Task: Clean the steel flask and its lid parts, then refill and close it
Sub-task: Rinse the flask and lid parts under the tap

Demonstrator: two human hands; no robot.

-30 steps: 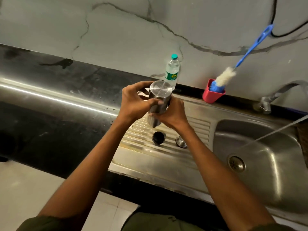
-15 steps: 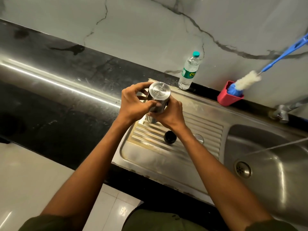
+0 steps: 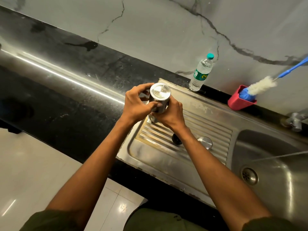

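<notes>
Head view, nearest first: two bare forearms reach up from dark olive sleeves over a pale tiled floor [image 3: 30, 172] and the front edge of a black stone counter [image 3: 66, 104]. One stainless steel sink unit [image 3: 166, 162] is set into that counter, with a ribbed draining board on its left part and one basin with a round drain [image 3: 249, 175] at its right. Two small lid parts lie on the ribs: one round black stopper [image 3: 176, 140], half hidden by the right wrist, and one shiny domed steel cap [image 3: 205, 142] just to its right. Above the board's far left corner, the left hand [image 3: 136, 105] and the right hand [image 3: 170, 114] both close around one cylindrical steel flask [image 3: 159, 100], held upside down with its flat base facing the camera. The base carries stamped lettering; only "ON" can be made out, the rest is too small to read. At the back edge stands one clear plastic water bottle [image 3: 200, 73] with a teal cap and a green label bearing a yellow mark, its words unreadable. Further right along that edge sits one red plastic holder [image 3: 240, 101] with one blue-handled bottle brush [image 3: 263, 85], white bristles up, leaning on the veined grey marble wall [image 3: 166, 30]. One steel tap [image 3: 295, 121] shows at the far right.
</notes>
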